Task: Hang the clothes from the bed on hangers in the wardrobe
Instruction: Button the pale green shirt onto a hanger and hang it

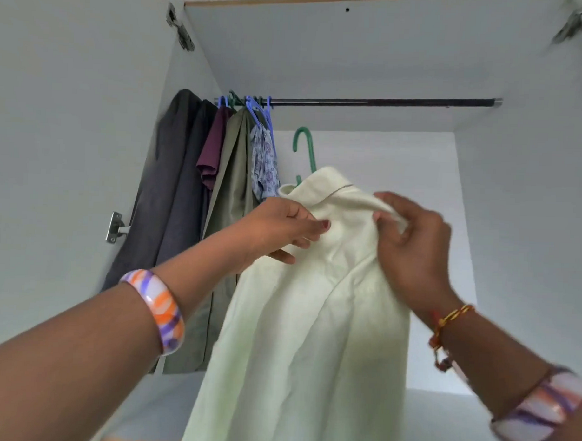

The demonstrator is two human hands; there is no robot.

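Note:
A pale cream shirt (306, 320) hangs from a green hanger (306, 148), whose hook rises above the collar, below the dark wardrobe rail (386, 102). The hook is not on the rail. My left hand (282, 230) grips the shirt's left shoulder near the collar. At the right side of the collar, my right hand (411, 244) pinches the fabric. Both hands hold the shirt up inside the open wardrobe. The hanger's body is hidden under the shirt.
Several garments hang bunched at the rail's left end: dark grey clothes (175, 190), a maroon shirt (213, 148), an olive garment (233, 185) and a patterned blue one (265, 163), on blue and green hangers (254, 103). White wardrobe walls and door hinges (116, 227) surround them.

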